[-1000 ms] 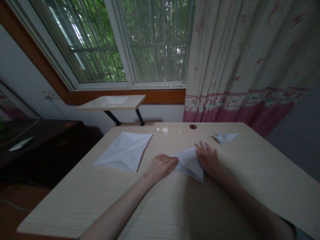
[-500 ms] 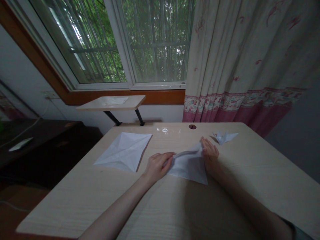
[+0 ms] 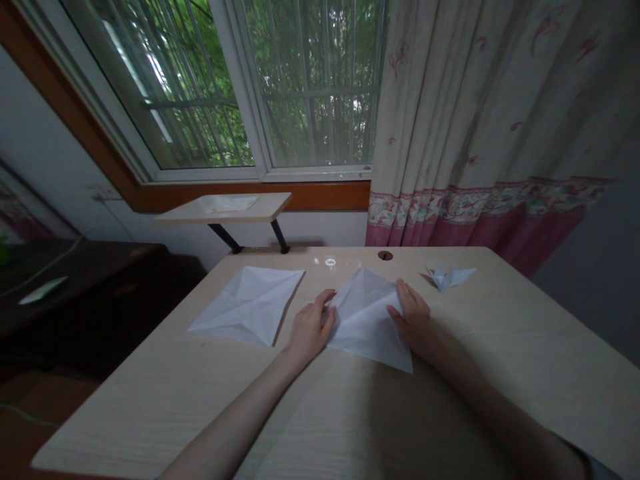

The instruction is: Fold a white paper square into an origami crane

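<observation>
A creased sheet of white paper [image 3: 367, 313] lies opened out on the light wooden table, between my two hands. My left hand [image 3: 309, 330] rests at its left corner, thumb and forefinger apart, with the fingers covering that corner. At the right edge, my right hand [image 3: 416, 323] touches the paper with the thumb on top and the other fingers stretched out along the edge. Another creased white paper square [image 3: 245, 303] lies flat to the left of my left hand. Beyond my right hand stands a small folded paper crane [image 3: 447, 277].
The table [image 3: 500, 360] has a round cable hole [image 3: 385, 255] near its back edge. At the back left, a raised shelf [image 3: 187, 210] on black legs bears some white paper [image 3: 233, 203]. A curtain [image 3: 450, 133] hangs behind, beside a window [image 3: 320, 100].
The far part of the sheet, folded over half a second ago, now lies opened out away from me. My fingers have spread and loosened from the fold.
</observation>
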A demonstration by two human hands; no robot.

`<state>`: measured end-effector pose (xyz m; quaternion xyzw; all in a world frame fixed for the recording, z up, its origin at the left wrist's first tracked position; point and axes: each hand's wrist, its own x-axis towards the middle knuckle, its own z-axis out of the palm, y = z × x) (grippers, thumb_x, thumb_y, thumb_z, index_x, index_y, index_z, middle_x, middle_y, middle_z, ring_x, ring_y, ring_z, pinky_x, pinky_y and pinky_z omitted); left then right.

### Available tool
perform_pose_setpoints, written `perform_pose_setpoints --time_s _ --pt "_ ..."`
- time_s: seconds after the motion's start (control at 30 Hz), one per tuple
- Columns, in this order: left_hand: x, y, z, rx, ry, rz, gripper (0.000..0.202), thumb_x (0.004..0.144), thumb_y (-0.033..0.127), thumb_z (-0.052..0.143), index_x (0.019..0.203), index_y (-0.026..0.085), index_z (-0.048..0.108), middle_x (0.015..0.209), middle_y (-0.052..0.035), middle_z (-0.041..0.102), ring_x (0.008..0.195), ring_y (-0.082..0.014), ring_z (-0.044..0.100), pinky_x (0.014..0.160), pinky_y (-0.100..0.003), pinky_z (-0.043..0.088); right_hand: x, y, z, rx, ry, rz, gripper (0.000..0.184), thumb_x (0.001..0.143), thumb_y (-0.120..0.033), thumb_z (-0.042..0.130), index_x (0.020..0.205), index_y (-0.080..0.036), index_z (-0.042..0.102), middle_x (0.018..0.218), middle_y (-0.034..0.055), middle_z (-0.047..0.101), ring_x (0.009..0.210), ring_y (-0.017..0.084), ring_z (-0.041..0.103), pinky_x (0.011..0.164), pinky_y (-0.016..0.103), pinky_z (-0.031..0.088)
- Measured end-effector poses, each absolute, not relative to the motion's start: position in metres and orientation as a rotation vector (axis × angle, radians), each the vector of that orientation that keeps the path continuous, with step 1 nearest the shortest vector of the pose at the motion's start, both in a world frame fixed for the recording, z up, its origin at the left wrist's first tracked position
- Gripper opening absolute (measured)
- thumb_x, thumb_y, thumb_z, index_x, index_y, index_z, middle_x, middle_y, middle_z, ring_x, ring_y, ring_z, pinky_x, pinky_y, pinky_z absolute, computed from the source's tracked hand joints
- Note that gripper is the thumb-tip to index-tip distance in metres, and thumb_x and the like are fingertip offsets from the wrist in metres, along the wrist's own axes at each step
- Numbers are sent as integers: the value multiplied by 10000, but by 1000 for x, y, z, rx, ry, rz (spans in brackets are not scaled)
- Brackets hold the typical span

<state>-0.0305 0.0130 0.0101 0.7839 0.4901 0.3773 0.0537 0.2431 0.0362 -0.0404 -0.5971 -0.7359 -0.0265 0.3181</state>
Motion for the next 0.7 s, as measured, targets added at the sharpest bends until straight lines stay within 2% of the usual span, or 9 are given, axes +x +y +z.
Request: perform_pose_setpoints --time_s 0.13,0.27,0.37,0.43,0.5,0.6,0.7 --pt "-32 15 10 2367 1554 1083 400 950 249 465 1344 229 401 1223 -75 660 920 -209 687 853 -362 545 243 36 -41 -1626 -2039 -77 614 974 -428 315 1504 -117 317 1528 178 392 1413 287 346 1113 463 291" --pt "-34 17 11 2285 1643 982 491 916 211 476 1395 215 367 1172 -93 663 966 -243 681 859 -399 547 241 33 -36 -1695 -2113 -88 578 967 -386 349 1485 -130 368 1556 164 346 1435 271 315 1123 467 262" --pt "-35 20 9 2252 1616 999 537 890 179 476 1410 201 346 1311 -122 586 1107 -252 638 923 -416 538 239 28 -31 -1681 -2200 -98 533 966 -353 369 1465 -173 416 1566 135 334 1437 264 316 1141 492 221" --pt "-35 22 7 2276 1560 1039 524 874 161 475 1387 195 375 1433 -131 486 1257 -252 546 1004 -419 503 240 24 -28 -1607 -2289 -95 513 965 -323 378 1467 -222 418 1562 103 348 1437 257 321 1156 521 181" --pt "-36 23 5 2288 1531 1054 494 867 155 475 1356 192 415 1481 -129 431 1322 -255 484 1044 -429 476 240 21 -25 -1498 -2388 -77 503 971 -307 380 1471 -265 409 1555 75 367 1434 250 328 1166 546 145" --pt "-36 23 4 2252 1543 1057 469 863 151 481 1328 193 449 1465 -125 442 1300 -262 499 1045 -446 471 241 19 -21 -1376 -2502 -31 473 994 -325 367 1461 -281 425 1553 69 367 1428 250 342 1172 571 132" --pt "-35 22 7 2193 1580 1106 420 854 144 489 1269 200 509 1405 -110 494 1260 -264 524 1040 -449 463 241 18 -18 -1348 -2547 17 452 1014 -350 349 1446 -270 452 1542 77 387 1415 254 367 1172 579 168"
